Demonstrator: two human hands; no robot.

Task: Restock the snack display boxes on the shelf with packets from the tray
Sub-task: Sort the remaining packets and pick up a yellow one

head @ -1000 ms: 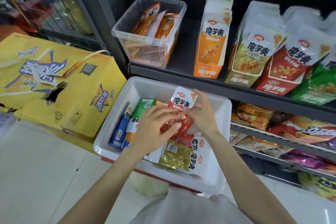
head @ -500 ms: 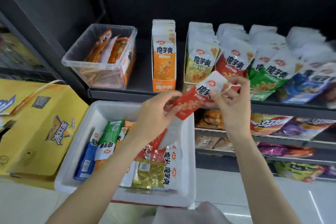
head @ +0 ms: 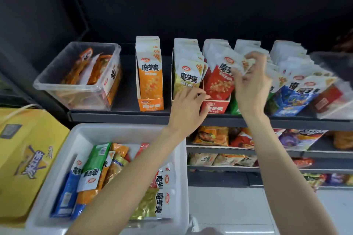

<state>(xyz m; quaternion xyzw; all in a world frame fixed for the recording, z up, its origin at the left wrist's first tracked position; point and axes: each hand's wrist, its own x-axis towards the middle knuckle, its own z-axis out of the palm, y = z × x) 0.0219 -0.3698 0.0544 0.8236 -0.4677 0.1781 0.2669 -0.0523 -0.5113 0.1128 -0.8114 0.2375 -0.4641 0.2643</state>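
Observation:
A row of snack display boxes stands on the dark shelf [head: 118,115]: orange [head: 150,84], gold [head: 188,74], red [head: 216,106], then green and blue [head: 292,99]. My right hand [head: 250,84] pinches the white top of a red packet [head: 221,80] standing at the front of the red box. My left hand [head: 188,108] rests with straight fingers against the front of the red box, at the foot of the gold one. Below the shelf sits the white tray [head: 80,135] with several mixed packets, such as a green one [head: 94,166].
A clear plastic tub [head: 76,89] of orange packets stands at the shelf's left end. A yellow carton [head: 24,158] lies left of the tray. Lower shelves [head: 248,149] on the right hold more snack bags. Another clear tub edge [head: 336,101] shows at far right.
Both hands lifted a red packet out of the tray and up to the shelf. The right hand now holds it in the red box; the left hand let go and moved to the box front.

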